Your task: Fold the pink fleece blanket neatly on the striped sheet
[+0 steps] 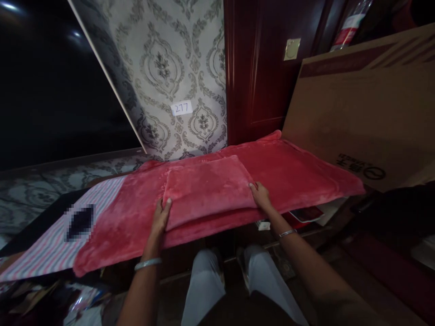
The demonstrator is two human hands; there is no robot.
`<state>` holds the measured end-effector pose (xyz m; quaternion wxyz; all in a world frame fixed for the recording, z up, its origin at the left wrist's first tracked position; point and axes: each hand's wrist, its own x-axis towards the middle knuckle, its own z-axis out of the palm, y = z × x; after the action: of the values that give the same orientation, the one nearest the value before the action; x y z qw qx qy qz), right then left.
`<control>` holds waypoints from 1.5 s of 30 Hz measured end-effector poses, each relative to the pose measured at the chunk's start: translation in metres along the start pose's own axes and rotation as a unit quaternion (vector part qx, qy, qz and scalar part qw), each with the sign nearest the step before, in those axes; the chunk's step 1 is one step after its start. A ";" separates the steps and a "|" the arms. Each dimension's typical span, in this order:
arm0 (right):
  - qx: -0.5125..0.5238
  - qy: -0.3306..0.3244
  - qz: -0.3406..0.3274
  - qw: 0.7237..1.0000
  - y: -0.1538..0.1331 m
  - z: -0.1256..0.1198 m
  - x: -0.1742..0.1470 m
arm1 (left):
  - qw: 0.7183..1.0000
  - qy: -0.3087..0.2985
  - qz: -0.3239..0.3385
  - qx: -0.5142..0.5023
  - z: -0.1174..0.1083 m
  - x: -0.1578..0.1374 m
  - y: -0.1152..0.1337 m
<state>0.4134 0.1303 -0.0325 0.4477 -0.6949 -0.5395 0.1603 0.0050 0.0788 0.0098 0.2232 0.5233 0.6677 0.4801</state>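
Folded cloth (pixel 209 181) lies on a red blanket (pixel 292 167), near its front edge. Left hand (pixel 161 217) holds the cloth's left edge; right hand (pixel 261 195), its right edge. Striped fabric (pixel 50 246) shows at the blanket's left edge; a box (pixel 367 108) stands by the right.

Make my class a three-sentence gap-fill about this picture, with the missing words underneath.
1. The folded pink cloth lies between the left hand and the ____ hand.
2. The paper label on the wallpaper reads ____.
3. The hand nearer the striped cloth is the ____ one.

Missing words: right; 277; left.
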 end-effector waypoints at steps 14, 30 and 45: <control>0.240 -0.060 -0.066 0.967 0.012 -0.027 -0.033 | 0.988 -0.140 -0.010 -0.070 -0.028 -0.031 -0.013; 0.260 -0.046 -0.076 0.962 0.028 -0.016 -0.029 | 0.984 -0.087 -0.020 -0.157 -0.026 -0.037 -0.016; 0.225 -0.031 -0.008 0.974 0.015 -0.018 -0.032 | 0.986 -0.076 -0.022 -0.149 -0.027 -0.045 -0.005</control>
<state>0.4230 0.0935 -0.0426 0.5769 -0.5666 -0.5090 0.2950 -0.0035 0.0272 0.0078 0.3591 0.5043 0.5813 0.5280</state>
